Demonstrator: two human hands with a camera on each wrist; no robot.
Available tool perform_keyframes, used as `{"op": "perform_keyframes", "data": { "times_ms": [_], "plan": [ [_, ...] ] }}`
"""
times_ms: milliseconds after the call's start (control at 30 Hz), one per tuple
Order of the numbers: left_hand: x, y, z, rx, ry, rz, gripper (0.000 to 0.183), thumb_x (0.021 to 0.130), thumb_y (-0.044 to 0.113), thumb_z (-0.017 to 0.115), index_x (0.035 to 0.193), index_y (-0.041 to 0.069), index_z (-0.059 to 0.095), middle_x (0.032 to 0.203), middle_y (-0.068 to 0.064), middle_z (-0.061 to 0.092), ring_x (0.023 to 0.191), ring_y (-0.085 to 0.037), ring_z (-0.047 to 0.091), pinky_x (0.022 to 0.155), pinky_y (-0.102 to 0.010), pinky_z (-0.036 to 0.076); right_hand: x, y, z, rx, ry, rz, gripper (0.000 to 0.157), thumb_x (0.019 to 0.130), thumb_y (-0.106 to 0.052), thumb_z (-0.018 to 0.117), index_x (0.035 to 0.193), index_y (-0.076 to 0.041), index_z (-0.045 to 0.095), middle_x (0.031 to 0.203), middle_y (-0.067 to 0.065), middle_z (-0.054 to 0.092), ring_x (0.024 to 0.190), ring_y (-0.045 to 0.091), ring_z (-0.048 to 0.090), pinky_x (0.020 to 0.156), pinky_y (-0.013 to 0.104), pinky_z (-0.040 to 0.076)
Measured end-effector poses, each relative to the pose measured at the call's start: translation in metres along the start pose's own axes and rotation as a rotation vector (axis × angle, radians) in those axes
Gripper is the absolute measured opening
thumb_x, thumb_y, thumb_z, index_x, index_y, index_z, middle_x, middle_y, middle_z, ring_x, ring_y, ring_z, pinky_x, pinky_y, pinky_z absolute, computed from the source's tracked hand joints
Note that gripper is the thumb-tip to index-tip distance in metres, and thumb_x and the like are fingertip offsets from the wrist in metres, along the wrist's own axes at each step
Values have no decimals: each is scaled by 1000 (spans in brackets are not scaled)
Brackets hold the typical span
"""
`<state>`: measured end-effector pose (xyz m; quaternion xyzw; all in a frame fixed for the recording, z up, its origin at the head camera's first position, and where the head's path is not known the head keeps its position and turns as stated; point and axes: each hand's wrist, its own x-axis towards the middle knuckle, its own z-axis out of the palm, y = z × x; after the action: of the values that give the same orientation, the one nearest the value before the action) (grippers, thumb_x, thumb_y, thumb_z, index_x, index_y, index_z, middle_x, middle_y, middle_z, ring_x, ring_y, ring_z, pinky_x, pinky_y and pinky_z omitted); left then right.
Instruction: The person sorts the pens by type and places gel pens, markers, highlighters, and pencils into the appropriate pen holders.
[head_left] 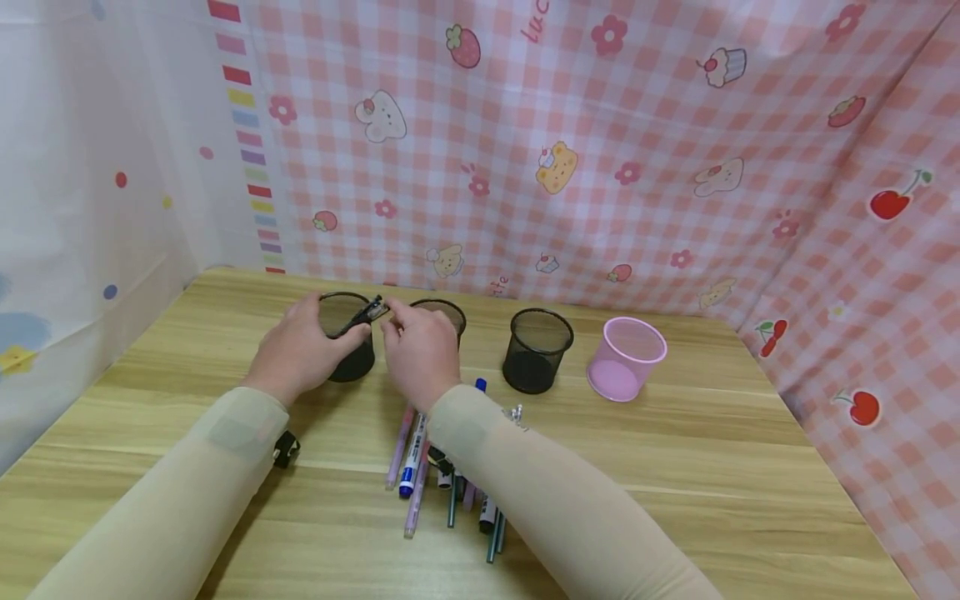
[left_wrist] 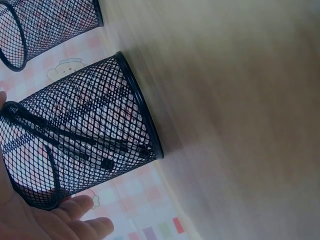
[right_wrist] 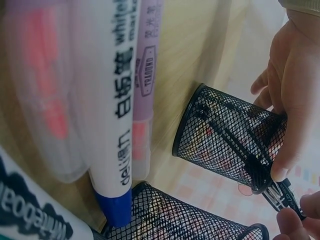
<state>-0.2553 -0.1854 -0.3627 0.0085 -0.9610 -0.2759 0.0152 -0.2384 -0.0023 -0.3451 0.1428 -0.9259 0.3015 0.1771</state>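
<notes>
My left hand holds the leftmost black mesh pen cup near its rim, fingers on the far side and thumb toward the right. Black pens slant up out of this cup and lean over its right rim. Beside it, my right hand pinches their clip ends between thumb and fingertips. The lower parts of the pens show through the mesh in the left wrist view, slanting inside the cup. A second black mesh cup stands partly hidden behind my right hand.
Further right stand a third black mesh cup and a pink cup. Whiteboard markers, pink-purple highlighters and dark green pens lie under my right forearm. A black binder clip lies by my left wrist. Patterned cloth hangs behind the table.
</notes>
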Motion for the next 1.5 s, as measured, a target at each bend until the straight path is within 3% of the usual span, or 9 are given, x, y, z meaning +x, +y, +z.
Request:
{"op": "perform_keyframes", "data": {
  "times_ms": [233,433,533,800,1067,1300,1500],
  "plan": [
    [0,-1,0,0,7,8,122,91,87,42,167,-2,9,167,-36,25,147,-60,32,116,-76,32,-1,-2,2,-63,-55,-9,45,106,-21,65,151,-23,60,110,-5,80,111,21,69,110,48,48],
    [0,-1,0,-6,18,13,121,91,87,44,167,-3,13,165,-36,29,147,-59,35,116,-74,33,-3,-5,1,-69,-134,16,57,107,-22,62,161,-33,45,134,-2,73,125,28,61,107,49,45],
    [0,-1,0,-8,13,9,121,91,87,44,167,-2,13,165,-36,29,147,-59,35,115,-75,34,-3,-7,2,-90,-148,21,60,107,-22,61,162,-36,41,139,-1,70,123,28,59,102,45,43],
    [1,-1,-1,-10,1,2,122,90,88,43,167,-1,12,165,-35,29,147,-59,35,115,-75,33,-4,-9,4,-126,-154,17,66,107,-21,61,165,-40,34,127,1,66,114,23,51,92,37,35],
    [1,0,0,-13,-4,-3,122,90,88,43,168,-1,11,166,-35,29,147,-58,35,115,-75,34,-3,-9,4,-160,-168,26,66,107,-21,59,166,-37,33,134,2,63,123,26,49,96,39,35],
    [1,-1,1,-11,5,2,121,91,86,45,167,-1,10,167,-35,26,148,-59,33,117,-75,32,-3,-8,4,-142,-195,47,58,106,-20,59,161,-33,45,138,0,62,121,23,49,103,41,35],
    [1,-1,1,-13,5,6,122,91,87,44,167,-2,10,167,-35,26,149,-58,32,117,-75,32,-4,-8,2,-133,-187,42,56,106,-20,59,160,-33,46,139,1,61,124,25,49,105,43,35]
  ]
}}
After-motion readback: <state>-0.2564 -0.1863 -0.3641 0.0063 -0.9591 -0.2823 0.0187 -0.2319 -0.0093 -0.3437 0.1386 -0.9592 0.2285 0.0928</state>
